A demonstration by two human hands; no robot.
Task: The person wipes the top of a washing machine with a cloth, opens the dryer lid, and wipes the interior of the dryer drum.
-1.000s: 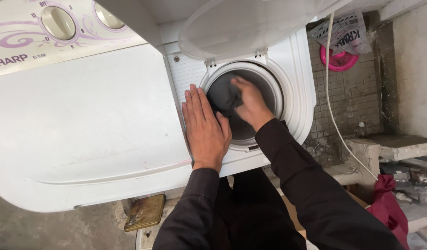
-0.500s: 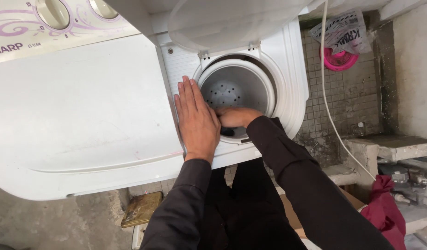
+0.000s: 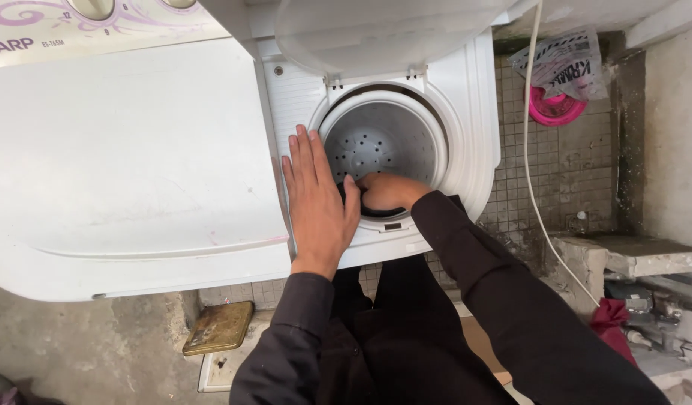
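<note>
Head view looks straight down on a white twin-tub washing machine [image 3: 136,172], its broad closed lid filling the left half of what I see. On its right side sits the spin tub [image 3: 383,146], a round white drum with rows of small holes in its wall, ringed by a pale collar; its translucent lid [image 3: 376,30] stands tipped up at the far edge. Low in the drum, against the near rim, lies a dark piece of cloth [image 3: 368,210], mostly hidden under my hand, so I can't make out its shape.

My left hand [image 3: 316,206] lies flat on the machine's top just left of the drum's opening, fingers spread and straight, holding nothing; the thumb reaches over the collar toward the tub. My right hand [image 3: 387,191] is curled down over the near rim into the drum, knuckles up, fingers bent around the dark cloth. The fingertips are out of sight, so I can't tell how firmly it is gripped.

A white cord [image 3: 530,150] hangs down the tiled wall to the right, beside a pink ring [image 3: 556,109] under a plastic bag [image 3: 563,64]. A brass-coloured plate [image 3: 220,327] lies on the floor below the machine.
</note>
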